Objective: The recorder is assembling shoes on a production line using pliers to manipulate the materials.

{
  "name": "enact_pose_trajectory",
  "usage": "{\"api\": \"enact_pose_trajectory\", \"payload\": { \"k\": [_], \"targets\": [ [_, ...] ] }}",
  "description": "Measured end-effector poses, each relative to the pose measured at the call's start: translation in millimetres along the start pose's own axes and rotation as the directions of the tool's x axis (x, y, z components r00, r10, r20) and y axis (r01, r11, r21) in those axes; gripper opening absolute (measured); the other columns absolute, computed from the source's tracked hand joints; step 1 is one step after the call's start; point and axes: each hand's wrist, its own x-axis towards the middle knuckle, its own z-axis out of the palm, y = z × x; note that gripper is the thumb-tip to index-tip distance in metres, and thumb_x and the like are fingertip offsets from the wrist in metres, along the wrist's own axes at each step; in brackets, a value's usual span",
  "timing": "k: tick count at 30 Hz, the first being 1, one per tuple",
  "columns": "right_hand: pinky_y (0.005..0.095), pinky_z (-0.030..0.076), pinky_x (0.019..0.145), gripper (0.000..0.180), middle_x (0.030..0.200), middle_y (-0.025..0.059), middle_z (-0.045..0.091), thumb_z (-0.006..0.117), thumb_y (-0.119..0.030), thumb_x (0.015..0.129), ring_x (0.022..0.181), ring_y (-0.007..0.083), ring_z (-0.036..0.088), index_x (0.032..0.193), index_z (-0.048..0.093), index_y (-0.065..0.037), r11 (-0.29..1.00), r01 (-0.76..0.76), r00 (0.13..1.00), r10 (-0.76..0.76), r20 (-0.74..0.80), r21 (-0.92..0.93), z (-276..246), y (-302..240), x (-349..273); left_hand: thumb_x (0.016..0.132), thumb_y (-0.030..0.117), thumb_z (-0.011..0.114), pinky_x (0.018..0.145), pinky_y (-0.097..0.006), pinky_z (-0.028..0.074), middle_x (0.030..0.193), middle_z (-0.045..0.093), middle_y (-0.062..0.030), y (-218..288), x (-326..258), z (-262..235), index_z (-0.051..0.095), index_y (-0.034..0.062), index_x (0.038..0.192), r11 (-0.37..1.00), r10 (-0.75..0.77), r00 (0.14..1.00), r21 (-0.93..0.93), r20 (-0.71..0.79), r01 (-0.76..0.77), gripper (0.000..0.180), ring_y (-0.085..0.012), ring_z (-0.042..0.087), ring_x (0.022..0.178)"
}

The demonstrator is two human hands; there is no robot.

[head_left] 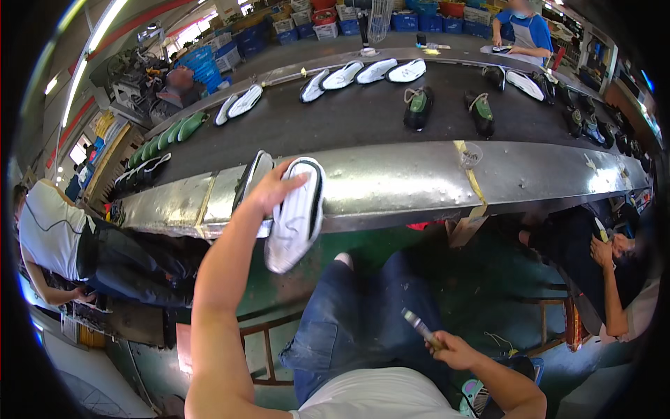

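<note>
My left hand (279, 187) is closed round one end of a white shoe sole (296, 223) with a dark rim, held in front of the bench's metal edge. Its ridged white face is turned up toward me, and its other end hangs down over the floor. Just behind it, another white sole (259, 171) with a dark side lies on the metal ledge. Low at the right, above my lap, my right hand (457, 350) grips a small brush (421, 326) with a pale tip pointing up and left. The brush and the sole are well apart.
Beyond the metal ledge (391, 178) runs a dark belt (328, 126) with several white soles (377, 70), green pieces (167, 136) and dark green shoes (419, 108). A clear cup (471, 155) sits on the ledge. People work at left, right and across.
</note>
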Motion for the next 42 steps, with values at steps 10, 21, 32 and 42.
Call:
{"api": "enact_pose_trajectory", "payload": {
  "k": [10, 21, 32, 42],
  "targets": [
    [0.0290, 0.050, 0.073, 0.028, 0.087, 0.0051, 0.068, 0.061, -0.023, 0.097, 0.077, 0.0125, 0.062, 0.115, 0.062, -0.002, 0.945, 0.102, 0.994, -0.110, -0.010, -0.310, 26, -109, -4, 0.086, 0.006, 0.075, 0.114, -0.036, 0.033, 0.144, 0.038, -0.0150, -163, -181, 167, 0.031, 0.0144, 0.155, 0.986, 0.142, 0.964, -0.115, 0.223, -0.119, 0.082, -0.0246, 0.038, 0.137],
    [0.0276, 0.049, 0.081, 0.026, 0.094, 0.0020, 0.065, 0.054, -0.019, 0.101, 0.084, 0.0093, 0.058, 0.118, 0.059, 0.000, 0.963, 0.165, 0.977, -0.190, 0.102, 0.213, 52, -109, 23, 0.101, 0.020, 0.056, 0.114, -0.035, 0.033, 0.148, 0.040, -0.0170, -137, -190, 162, 0.036, 0.0078, 0.150, 0.983, 0.184, 0.949, -0.043, 0.255, -0.179, 0.054, -0.0257, 0.040, 0.137],
    [0.0468, 0.053, 0.078, 0.027, 0.100, 0.0229, 0.065, 0.060, -0.018, 0.097, 0.087, 0.0435, 0.064, 0.112, 0.057, 0.004, 0.702, 0.342, 0.859, -0.503, -0.094, -0.625, 41, -84, 53, 0.100, 0.012, 0.058, 0.104, -0.030, 0.042, 0.129, 0.057, -0.0075, -160, -176, 171, 0.045, 0.0107, 0.145, 0.968, 0.210, 0.966, -0.171, 0.148, -0.184, 0.047, -0.0166, 0.054, 0.119],
    [0.0452, 0.055, 0.073, 0.027, 0.104, 0.0240, 0.064, 0.057, -0.011, 0.094, 0.091, 0.0408, 0.066, 0.116, 0.055, 0.005, 0.619, 0.052, 0.964, -0.235, -0.122, -0.783, 45, -108, 24, 0.099, 0.009, 0.060, 0.097, -0.027, 0.045, 0.117, 0.060, -0.0020, -146, -170, 188, 0.049, 0.0084, 0.141, 0.953, 0.023, 0.994, -0.302, 0.107, 0.010, 0.043, -0.0096, 0.055, 0.107]
  ]
}}
